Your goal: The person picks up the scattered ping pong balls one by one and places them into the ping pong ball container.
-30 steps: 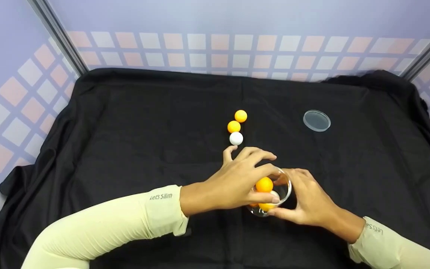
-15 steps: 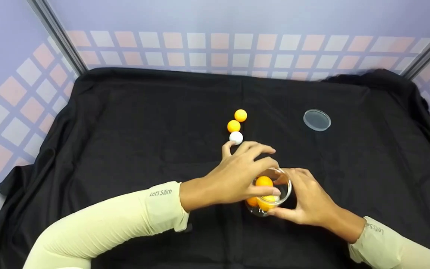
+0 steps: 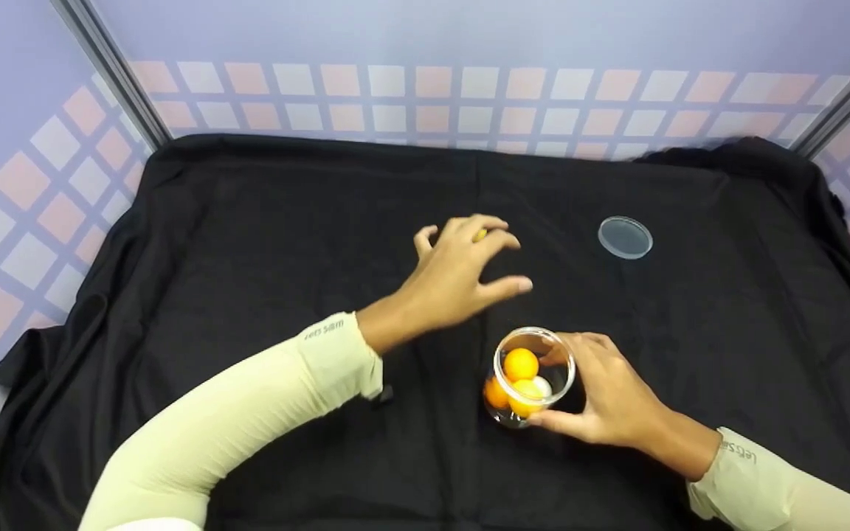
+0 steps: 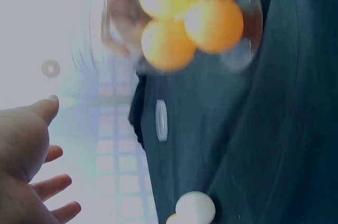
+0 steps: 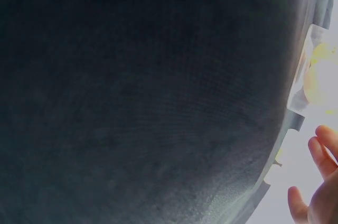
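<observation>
My right hand [image 3: 606,391] grips a clear round jar [image 3: 571,369] from its right side, thumb in front. Three orange ping-pong balls [image 3: 522,364] and a white one [image 3: 542,386] lie inside. My left hand [image 3: 454,276] reaches over the loose balls beyond the jar, fingers spread and thumb out to the right. A bit of an orange ball [image 3: 479,235] shows between its fingers; the hand hides the others in the head view. In the left wrist view, a white ball [image 4: 195,208] shows on the cloth, apart from the left hand [image 4: 26,155].
A clear round lid [image 3: 625,237] lies on the black cloth [image 3: 307,221] at the back right. The cloth covers the table and hangs in folds at its sides. Walls with a pink and white square pattern [image 3: 432,99] stand behind and at both sides.
My left hand has left the jar's mouth and moved away from me and left, over the loose balls, its thumb spreading. The right hand keeps its grip and the jar stays put.
</observation>
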Available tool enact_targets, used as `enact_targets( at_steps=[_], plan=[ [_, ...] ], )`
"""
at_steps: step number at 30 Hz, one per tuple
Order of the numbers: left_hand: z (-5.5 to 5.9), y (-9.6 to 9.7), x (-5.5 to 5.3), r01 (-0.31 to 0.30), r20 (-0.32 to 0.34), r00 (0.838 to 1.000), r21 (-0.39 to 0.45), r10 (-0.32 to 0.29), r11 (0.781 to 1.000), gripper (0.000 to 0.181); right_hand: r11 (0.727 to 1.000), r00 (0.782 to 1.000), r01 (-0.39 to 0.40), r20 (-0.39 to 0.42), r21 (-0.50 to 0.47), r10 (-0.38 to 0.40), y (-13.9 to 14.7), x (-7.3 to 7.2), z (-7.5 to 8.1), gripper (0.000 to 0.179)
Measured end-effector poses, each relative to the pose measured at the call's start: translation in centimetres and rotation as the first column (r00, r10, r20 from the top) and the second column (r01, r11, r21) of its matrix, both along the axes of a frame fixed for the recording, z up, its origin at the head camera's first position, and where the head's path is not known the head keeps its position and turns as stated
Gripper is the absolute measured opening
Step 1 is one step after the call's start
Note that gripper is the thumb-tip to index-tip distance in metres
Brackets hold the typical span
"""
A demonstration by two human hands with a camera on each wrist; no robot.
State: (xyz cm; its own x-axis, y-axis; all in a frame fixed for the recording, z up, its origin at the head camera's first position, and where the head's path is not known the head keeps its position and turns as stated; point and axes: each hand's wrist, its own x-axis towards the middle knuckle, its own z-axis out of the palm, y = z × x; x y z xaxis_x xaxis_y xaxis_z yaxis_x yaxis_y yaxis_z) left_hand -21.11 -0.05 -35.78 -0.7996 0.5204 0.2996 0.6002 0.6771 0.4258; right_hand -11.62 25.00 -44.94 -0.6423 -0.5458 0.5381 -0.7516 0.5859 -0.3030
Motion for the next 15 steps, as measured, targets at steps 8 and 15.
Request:
enact_targets(
  at_steps=[8,15],
  plan=[
    [-1.1,1.0,-4.5,-0.150,0.056,0.987,-0.043,0.153,0.988,0.053,1.000,1.000,0.005,0.022,-0.009,-0.005,-0.1,0.1,-0.1,0.089],
    [-1.9,1.7,-7.8,-0.250,0.079,0.963,-0.084,0.257,0.965,0.055,1.000,1.000,0.009,0.020,0.000,-0.009,-0.1,0.1,0.0,0.089]
  ],
)
